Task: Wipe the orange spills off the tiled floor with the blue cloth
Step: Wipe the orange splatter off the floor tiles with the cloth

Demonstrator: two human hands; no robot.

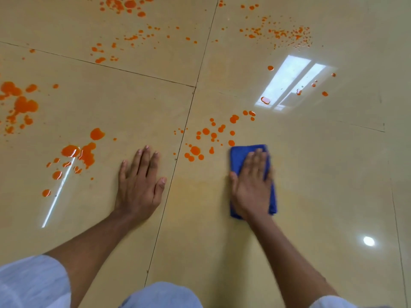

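A folded blue cloth [238,157] lies flat on the beige tiled floor [322,174]. My right hand [252,185] presses down on it with straight fingers. Just beyond the cloth's far left corner sits a cluster of orange drops [205,141]. My left hand [141,181] rests flat on the floor to the left of the tile joint, fingers spread. Left of that hand lies a larger orange puddle [85,152]. More orange spills [20,105] mark the far left, and fine orange spatter [284,34] covers the far tiles.
Dark grout lines [178,152] cross the glossy tiles. A bright window reflection [289,81] and a round lamp reflection [368,241] shine on the right. A faint yellowish smear [200,190] lies between my hands. My light trousers [160,295] fill the bottom edge.
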